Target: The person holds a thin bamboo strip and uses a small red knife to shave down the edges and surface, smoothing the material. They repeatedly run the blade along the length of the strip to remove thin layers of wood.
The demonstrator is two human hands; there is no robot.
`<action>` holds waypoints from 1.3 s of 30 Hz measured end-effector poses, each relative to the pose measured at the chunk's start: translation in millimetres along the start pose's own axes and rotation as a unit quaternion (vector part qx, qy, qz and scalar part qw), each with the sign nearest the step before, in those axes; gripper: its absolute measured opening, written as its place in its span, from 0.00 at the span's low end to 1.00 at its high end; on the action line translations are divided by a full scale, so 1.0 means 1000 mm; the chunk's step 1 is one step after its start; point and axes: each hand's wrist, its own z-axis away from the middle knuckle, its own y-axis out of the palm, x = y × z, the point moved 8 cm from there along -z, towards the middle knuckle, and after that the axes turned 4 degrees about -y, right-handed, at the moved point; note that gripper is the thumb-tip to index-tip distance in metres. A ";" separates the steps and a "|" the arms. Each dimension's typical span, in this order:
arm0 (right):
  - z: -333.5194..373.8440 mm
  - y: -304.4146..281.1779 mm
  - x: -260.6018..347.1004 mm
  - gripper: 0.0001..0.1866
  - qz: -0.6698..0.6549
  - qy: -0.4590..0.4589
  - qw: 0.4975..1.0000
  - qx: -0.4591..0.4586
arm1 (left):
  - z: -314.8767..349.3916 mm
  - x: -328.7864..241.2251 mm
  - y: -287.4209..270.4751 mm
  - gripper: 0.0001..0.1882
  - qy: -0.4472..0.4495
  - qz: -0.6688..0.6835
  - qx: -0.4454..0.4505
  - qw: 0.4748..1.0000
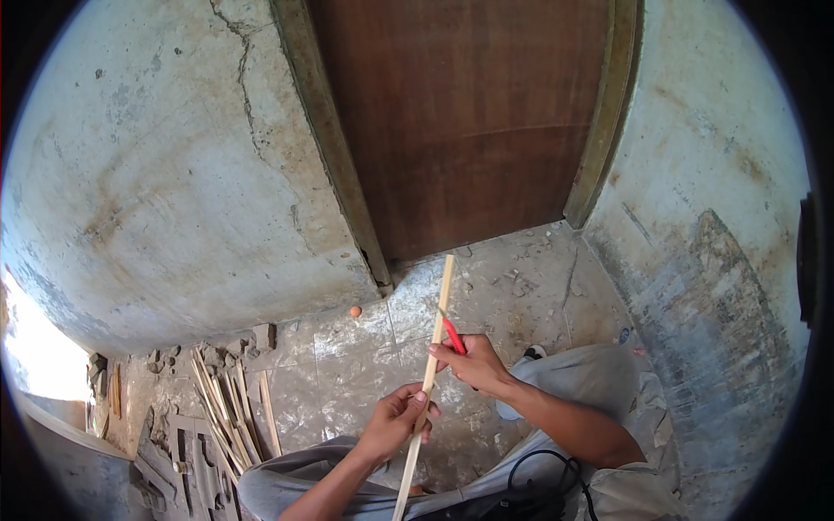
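Pale wood is what you're working: a thin wooden strip [427, 373] runs from near your lap up toward the foot of the brown door [469, 122], held clear of the tiled floor [347, 373]. Your left hand [395, 423] is closed around its lower part, steadying it. Your right hand [473, 363] is clenched on a red pencil [453, 334], whose tip sits right against the strip's edge, just above the left-hand grip. By the look of it you're at the marking step, with the point set on the wood. The stroke calls for a still strip, so keep that lower grip firm and the pencil pressed squarely to the narrow face; it offers little width to land on. More wooden strips [228, 408] lie in a loose heap on the floor to your left, well apart.
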 end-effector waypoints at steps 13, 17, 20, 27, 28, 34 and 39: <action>0.012 -0.040 0.082 0.22 0.432 -0.265 0.856 -0.105 | 0.014 0.004 0.000 0.17 -0.074 0.069 0.001 0.995; 0.018 -0.036 0.087 0.20 0.456 -0.258 0.845 -0.102 | 0.020 0.010 -0.001 0.17 -0.059 0.018 -0.030 0.998; 0.017 -0.033 0.085 0.19 0.466 -0.260 0.840 -0.098 | 0.024 0.008 -0.004 0.17 -0.019 -0.047 -0.075 0.996; 0.014 -0.030 0.082 0.19 0.464 -0.283 0.835 -0.085 | 0.039 -0.006 -0.004 0.17 -0.001 -0.047 -0.104 0.993; 0.013 -0.030 0.083 0.19 0.465 -0.283 0.835 -0.085 | 0.040 -0.007 -0.004 0.18 0.008 -0.053 -0.101 0.993; 0.011 -0.027 0.080 0.19 0.478 -0.296 0.821 -0.096 | 0.042 -0.007 -0.005 0.19 -0.025 -0.006 -0.079 0.997; 0.008 -0.030 0.078 0.16 0.477 -0.293 0.819 -0.122 | 0.043 -0.011 -0.002 0.18 -0.041 0.017 -0.073 0.996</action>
